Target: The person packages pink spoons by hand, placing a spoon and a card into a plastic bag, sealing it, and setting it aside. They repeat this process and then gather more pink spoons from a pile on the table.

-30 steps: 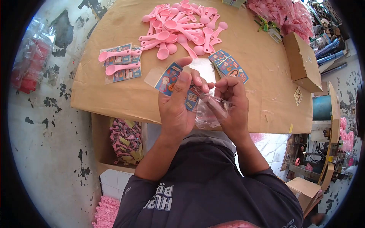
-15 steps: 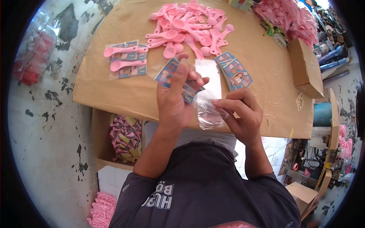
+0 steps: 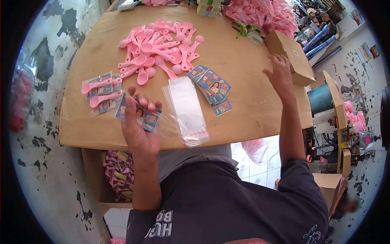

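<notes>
My left hand (image 3: 140,128) is closed around a blue printed card (image 3: 150,119) with clear plastic about it, above the table's left front. Fingers spread and holding nothing, my right hand (image 3: 280,77) is raised beside the cardboard box at the right. Between the hands lies a stack of clear plastic bags (image 3: 187,107). Just right of it, a fanned pile of blue printed cards (image 3: 213,85) rests on the table, with one small card (image 3: 222,107) at its near end. Pink measuring spoons (image 3: 101,99) lie on bagged cards left of my left hand.
A heap of pink measuring spoons (image 3: 156,46) covers the table's back middle. At the back right are bagged pink pieces (image 3: 264,16) and a cardboard box (image 3: 290,57). Brown paper (image 3: 252,110) covers the table. Below its left edge stands an open carton of small packets (image 3: 118,171).
My right hand has let go of the clear bag and moved far right, its fingers opening. My left hand keeps the card and is further left. The view has shifted.
</notes>
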The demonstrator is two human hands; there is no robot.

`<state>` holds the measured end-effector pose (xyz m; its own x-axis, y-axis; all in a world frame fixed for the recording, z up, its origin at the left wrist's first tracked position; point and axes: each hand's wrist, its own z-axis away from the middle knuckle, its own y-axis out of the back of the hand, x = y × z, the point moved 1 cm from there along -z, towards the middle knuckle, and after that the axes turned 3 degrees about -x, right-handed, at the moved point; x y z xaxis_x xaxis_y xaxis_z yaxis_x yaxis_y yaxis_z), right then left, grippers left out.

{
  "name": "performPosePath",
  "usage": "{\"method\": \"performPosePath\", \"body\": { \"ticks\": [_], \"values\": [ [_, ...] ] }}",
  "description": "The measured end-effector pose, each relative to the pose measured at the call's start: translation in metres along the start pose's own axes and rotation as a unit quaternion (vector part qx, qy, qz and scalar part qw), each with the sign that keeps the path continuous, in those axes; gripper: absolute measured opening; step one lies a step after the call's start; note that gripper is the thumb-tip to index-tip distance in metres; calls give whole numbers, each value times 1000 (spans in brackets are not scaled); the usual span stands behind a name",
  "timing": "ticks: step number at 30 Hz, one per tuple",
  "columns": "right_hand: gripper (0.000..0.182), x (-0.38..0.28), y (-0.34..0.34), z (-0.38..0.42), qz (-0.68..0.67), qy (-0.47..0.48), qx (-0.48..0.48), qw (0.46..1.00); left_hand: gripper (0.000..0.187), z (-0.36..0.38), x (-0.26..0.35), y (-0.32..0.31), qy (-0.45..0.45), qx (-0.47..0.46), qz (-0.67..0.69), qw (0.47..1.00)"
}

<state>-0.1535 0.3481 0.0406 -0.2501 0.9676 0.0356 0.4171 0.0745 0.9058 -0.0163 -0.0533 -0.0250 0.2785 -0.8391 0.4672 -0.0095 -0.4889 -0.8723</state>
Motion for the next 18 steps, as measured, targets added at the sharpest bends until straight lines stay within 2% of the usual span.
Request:
{"method": "performPosePath", "body": {
  "ticks": [1, 2, 3, 4, 5, 6, 7, 8, 9, 10, 11, 12, 14, 18],
  "values": [
    [45, 1, 2, -6, -88, 37, 20, 995, 37, -1, 1, 2, -5, 1, 2, 1000],
    [45, -5, 12, -14, -91, 44, 18, 995, 39, 0, 3, 5, -17, 7, -10, 1000],
    [44, -10, 23, -20, -315, -87, -93, 941, 41, 2, 7, 9, -29, 15, -26, 999],
    [42, -16, 25, -24, -512, -211, -198, 809, 41, 3, 10, 11, -34, 19, -32, 999],
    [42, -22, 18, -31, -516, -205, -199, 807, 40, 2, 12, 11, -37, 19, -31, 999],
    [40, -28, 8, -40, -331, -182, -175, 909, 40, 2, 12, 10, -39, 17, -28, 999],
    [38, -31, -1, -46, -130, -150, -140, 970, 40, 2, 14, 9, -45, 15, -30, 998],
    [37, -39, -11, -44, 27, 52, 19, 998, 39, 3, 15, 8, -42, 18, -32, 998],
    [37, -41, -20, -50, 24, 57, 24, 998, 39, 3, 16, 6, -39, 22, -34, 998],
    [38, -59, -25, -59, -136, 69, -7, 988, 39, 5, 17, 5, -47, 23, -36, 998],
    [39, -79, -29, -65, -292, 79, -41, 952, 38, 6, 18, 4, -51, 20, -43, 998],
    [39, -96, -29, -71, -296, 84, -39, 951, 38, 8, 19, 3, -55, 17, -51, 997],
    [43, -136, -21, -81, -319, 195, -133, 918, 37, 11, 21, 4, -63, 21, -57, 996],
    [45, -195, -34, -99, -299, 282, -152, 899, 35, 19, 24, 10, -72, 36, -66, 995]
  ]
}}
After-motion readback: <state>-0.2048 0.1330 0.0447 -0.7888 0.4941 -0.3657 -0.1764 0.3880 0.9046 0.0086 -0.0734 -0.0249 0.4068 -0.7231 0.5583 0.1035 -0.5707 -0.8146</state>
